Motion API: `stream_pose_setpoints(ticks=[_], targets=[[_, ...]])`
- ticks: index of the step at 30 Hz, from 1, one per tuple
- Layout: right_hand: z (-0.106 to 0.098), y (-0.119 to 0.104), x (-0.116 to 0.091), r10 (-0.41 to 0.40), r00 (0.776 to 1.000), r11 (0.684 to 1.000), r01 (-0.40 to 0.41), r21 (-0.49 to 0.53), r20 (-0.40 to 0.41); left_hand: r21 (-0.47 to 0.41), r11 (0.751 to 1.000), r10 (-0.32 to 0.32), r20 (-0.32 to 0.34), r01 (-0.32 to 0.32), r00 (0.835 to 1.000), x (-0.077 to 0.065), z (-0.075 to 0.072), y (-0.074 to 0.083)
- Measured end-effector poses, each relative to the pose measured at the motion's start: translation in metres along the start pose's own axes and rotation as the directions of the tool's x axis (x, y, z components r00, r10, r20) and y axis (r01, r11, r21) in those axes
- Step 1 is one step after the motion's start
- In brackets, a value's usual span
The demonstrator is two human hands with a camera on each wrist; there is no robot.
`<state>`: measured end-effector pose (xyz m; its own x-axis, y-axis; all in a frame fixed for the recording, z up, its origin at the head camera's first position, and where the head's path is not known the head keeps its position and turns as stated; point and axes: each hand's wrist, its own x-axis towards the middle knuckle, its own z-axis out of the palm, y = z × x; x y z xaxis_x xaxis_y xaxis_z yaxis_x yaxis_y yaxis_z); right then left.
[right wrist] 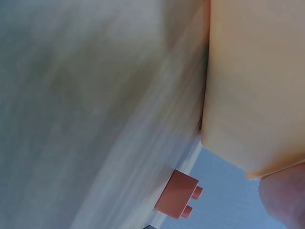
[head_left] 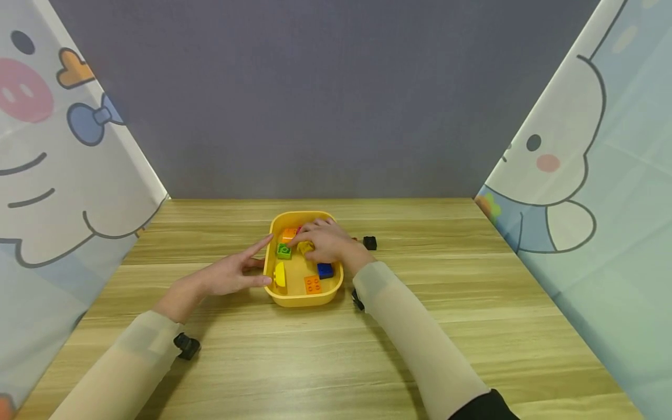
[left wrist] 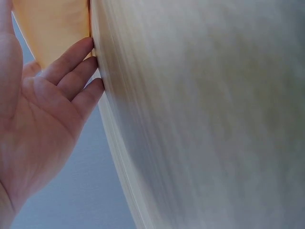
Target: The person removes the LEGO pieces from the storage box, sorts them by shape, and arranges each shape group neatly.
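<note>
A yellow plastic bin (head_left: 300, 301) stands on the table with several toy bricks in it. My left hand (head_left: 231, 274) is at its left side, with the index fingertip and thumb spread along the rim. In the left wrist view its other fingers are nearly straight beside the bin wall. My right hand (head_left: 326, 242) reaches over the right rim into the bin. Its fingers and thumb are around a yellow brick (head_left: 305, 248), the index fingertip close to a green brick (head_left: 284, 251); I cannot tell whether they grip either one.
Elsewhere in the bin lie a curved yellow piece (head_left: 280, 275), an orange brick (head_left: 312, 284), a blue brick (head_left: 325, 270) and another orange brick (head_left: 288, 234). Right of the bin are a black brick (head_left: 370, 242) and a reddish-brown brick (right wrist: 177, 194). A grey panel (head_left: 325, 105) rises behind the table.
</note>
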<state>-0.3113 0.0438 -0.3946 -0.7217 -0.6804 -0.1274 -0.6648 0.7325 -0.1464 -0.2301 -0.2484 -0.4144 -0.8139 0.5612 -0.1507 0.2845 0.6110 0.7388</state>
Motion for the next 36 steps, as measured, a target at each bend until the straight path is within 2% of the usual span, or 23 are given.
stream_pose_setpoints(ticks=[13,21,36], targets=[[0.0013,0.0006,-0.0011,-0.003,0.999,0.998,0.006,0.057,-0.039,0.003,1.000,-0.006,-0.002,0.006,1.000,0.0007,0.0006,-0.0004],[0.0004,0.0005,-0.0027,-0.067,0.997,0.998,0.066,-0.018,-0.029,0.006,1.000,0.000,-0.003,0.000,1.000,0.0010,0.0009,-0.0021],[0.0014,0.0022,-0.0028,-0.099,0.993,0.995,0.100,0.018,-0.057,0.009,1.000,-0.023,-0.014,0.023,1.000,0.0001,0.0013,-0.0010]])
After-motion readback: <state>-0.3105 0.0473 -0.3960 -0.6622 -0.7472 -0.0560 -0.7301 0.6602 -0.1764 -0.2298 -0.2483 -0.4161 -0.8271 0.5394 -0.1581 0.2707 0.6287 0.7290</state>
